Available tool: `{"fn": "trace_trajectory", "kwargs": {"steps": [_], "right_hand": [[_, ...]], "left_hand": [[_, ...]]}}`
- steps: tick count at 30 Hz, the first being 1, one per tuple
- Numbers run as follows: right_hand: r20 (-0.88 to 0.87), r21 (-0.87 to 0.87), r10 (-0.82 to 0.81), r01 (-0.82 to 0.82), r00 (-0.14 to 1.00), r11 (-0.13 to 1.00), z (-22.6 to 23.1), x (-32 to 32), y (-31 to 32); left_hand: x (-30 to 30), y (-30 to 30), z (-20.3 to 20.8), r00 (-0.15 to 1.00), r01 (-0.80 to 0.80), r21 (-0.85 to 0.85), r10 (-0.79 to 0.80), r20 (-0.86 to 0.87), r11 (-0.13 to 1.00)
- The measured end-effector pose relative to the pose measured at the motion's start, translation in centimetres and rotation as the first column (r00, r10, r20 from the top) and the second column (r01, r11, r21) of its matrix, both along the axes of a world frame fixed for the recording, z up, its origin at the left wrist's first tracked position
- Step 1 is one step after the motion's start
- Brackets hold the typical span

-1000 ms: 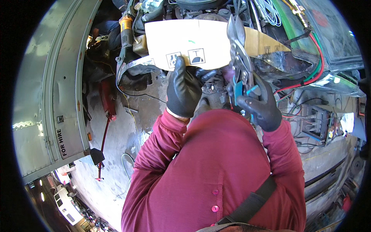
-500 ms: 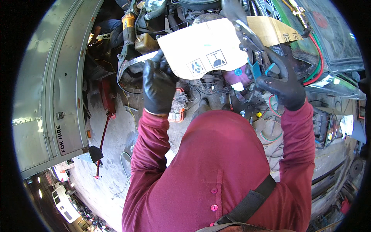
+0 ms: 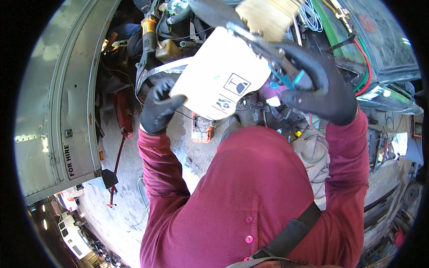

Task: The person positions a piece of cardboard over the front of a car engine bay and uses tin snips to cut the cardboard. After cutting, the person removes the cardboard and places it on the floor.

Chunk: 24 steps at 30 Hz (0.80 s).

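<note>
A sheet of white-faced cardboard (image 3: 214,67) with printed symbols is tilted in front of me above an engine bay. My left hand (image 3: 161,106), in a black glove, pinches its near left edge between thumb and fingers. In my black-gloved right hand (image 3: 324,87) is a pair of snips (image 3: 263,47) with blue on the handles. Their dark blades point up and left across the cardboard and are blurred. Beyond the blades shows a brown piece of cardboard (image 3: 268,18); the snips hide whether it joins the white part.
A yellow and grey angle grinder (image 3: 149,35) stands at the far left of the engine bay. An orange tray (image 3: 201,134) lies on the floor below the cardboard. Red and green hoses (image 3: 368,71) hang on the right. A red jack (image 3: 123,116) stands beside a metal truck body (image 3: 58,102).
The cardboard has turned, its near end swinging down and left. My left hand has moved left and slightly down with its edge. The snips have swung to point further left.
</note>
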State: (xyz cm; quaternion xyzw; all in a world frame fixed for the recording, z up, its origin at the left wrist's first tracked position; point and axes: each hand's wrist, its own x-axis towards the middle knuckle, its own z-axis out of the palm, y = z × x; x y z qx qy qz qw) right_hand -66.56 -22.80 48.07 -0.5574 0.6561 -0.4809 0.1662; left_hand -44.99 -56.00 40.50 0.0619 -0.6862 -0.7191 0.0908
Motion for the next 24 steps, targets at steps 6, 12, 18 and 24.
{"fn": "trace_trajectory", "kwargs": {"steps": [6, 12, 18, 24], "right_hand": [[-0.116, 0.011, -0.003, 0.004, 0.993, 1.000, -0.7, -1.8, -2.6], [0.148, -0.020, -0.033, 0.036, 0.988, 0.999, -2.9, -1.7, -3.7], [0.160, 0.003, -0.182, 0.184, 0.970, 0.983, -5.1, 0.1, -1.0], [0.596, 0.174, -0.240, 0.168, 0.767, 0.970, -8.3, 4.8, 2.4]], "left_hand": [[0.0, 4.9, -0.8, 0.916, 0.234, 0.017, -0.226, 0.331, 0.972], [-1.4, 8.9, -2.3, 0.964, 0.017, 0.124, -0.049, 0.261, 0.992], [-2.2, 10.0, -2.8, 0.978, -0.192, 0.363, 0.145, 0.152, 0.912], [-3.1, 9.2, -2.8, 0.967, -0.254, 0.039, 0.254, 0.004, 0.967]]}}
